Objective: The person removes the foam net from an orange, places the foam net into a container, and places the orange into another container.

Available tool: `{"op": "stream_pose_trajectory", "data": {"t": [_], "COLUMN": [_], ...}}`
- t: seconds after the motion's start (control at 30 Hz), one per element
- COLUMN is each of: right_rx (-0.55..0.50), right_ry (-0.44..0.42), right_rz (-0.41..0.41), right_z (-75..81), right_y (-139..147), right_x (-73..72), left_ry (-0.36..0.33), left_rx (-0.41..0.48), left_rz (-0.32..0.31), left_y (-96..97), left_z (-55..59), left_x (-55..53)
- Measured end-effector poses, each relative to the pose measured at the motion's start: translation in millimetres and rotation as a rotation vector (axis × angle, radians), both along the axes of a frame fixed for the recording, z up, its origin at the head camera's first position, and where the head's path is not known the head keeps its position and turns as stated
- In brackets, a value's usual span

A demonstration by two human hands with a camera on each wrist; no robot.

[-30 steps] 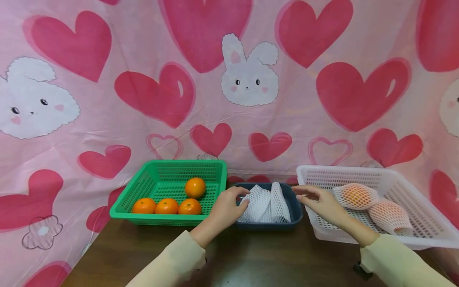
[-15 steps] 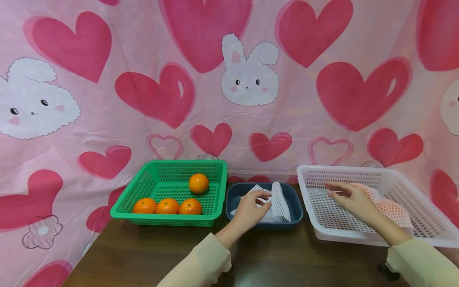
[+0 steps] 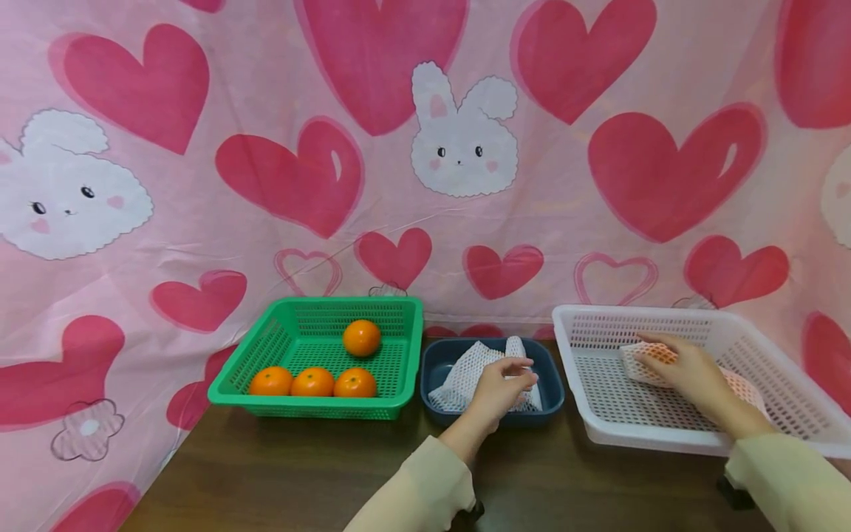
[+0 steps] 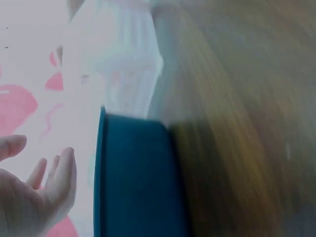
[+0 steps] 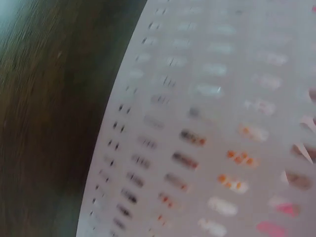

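Note:
In the head view my left hand [image 3: 500, 386] is over the dark blue tray [image 3: 557, 384], fingers loosely bent with nothing between them. White foam net sleeves [image 3: 465, 373] lie in that tray, partly hidden by the hand. The left wrist view shows the same hand [image 4: 37, 197] with fingers apart, beside the tray's side [image 4: 140, 173]. My right hand [image 3: 694, 378] is over the white basket [image 3: 638, 432], its thumb and index finger overlapping an orange in a foam net [image 3: 631, 366]. A second netted orange [image 3: 747, 388] is half hidden behind the hand.
A green basket [image 3: 312, 406] on the left holds several bare oranges [image 3: 355, 383]. All the containers stand on a brown wooden table [image 3: 279, 465], before a pink heart-patterned cloth [image 3: 385, 199]. The right wrist view is blurred and shows the basket's slotted wall [image 5: 148, 98].
My left hand has moved right across the blue tray, away from the green basket. My right hand has gone from the tray's right edge to over the netted oranges. One bare orange has shifted slightly.

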State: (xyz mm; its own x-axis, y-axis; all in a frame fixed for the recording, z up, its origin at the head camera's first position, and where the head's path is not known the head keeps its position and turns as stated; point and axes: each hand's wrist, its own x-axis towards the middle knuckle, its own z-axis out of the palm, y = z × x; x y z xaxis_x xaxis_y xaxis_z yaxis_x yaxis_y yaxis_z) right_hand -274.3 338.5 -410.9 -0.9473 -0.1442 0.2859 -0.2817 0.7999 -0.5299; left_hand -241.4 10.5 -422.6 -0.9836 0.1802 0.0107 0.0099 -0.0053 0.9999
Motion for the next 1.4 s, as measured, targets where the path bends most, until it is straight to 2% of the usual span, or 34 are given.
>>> {"op": "stream_pose_trajectory", "data": {"t": [0.07,0.17,0.47,0.6,0.73,0.9,0.97,1.2,1.4], "right_rx": [0.010,0.027,0.085,0.141,0.247,0.349,0.376,0.422,0.486], "right_ry": [0.004,0.008,-0.121,-0.110,-0.013,0.099,0.107,0.049,0.074], "right_rz": [0.011,0.028,0.015,0.020,0.025,0.037,0.029,0.006,0.020], "right_z": [-2.3,-7.3,-16.9,-20.0,-22.3,-22.9,-23.2,-25.5,-25.5], "right_y": [4,10,24,25,23,18,17,21,23], "right_x": [-2.9,-5.8,-10.9,-12.9,-12.5,-11.4,-11.8,-14.1,-14.7], "left_ry": [-0.073,-0.128,-0.191,-0.226,-0.237,-0.223,-0.213,-0.225,-0.225], "left_rx": [0.072,0.112,0.135,0.194,0.229,0.227,0.212,0.211,0.243], "left_rz": [-0.020,-0.046,-0.124,-0.119,-0.079,-0.046,-0.039,-0.050,-0.048], "left_y": [8.2,19.5,46.2,54.3,59.9,64.1,65.3,67.9,69.3], "left_z": [1.4,4.2,7.3,5.6,4.4,2.8,2.6,3.1,3.1], "left_x": [2.0,5.2,15.6,19.1,21.1,23.8,24.2,25.2,26.4]}}
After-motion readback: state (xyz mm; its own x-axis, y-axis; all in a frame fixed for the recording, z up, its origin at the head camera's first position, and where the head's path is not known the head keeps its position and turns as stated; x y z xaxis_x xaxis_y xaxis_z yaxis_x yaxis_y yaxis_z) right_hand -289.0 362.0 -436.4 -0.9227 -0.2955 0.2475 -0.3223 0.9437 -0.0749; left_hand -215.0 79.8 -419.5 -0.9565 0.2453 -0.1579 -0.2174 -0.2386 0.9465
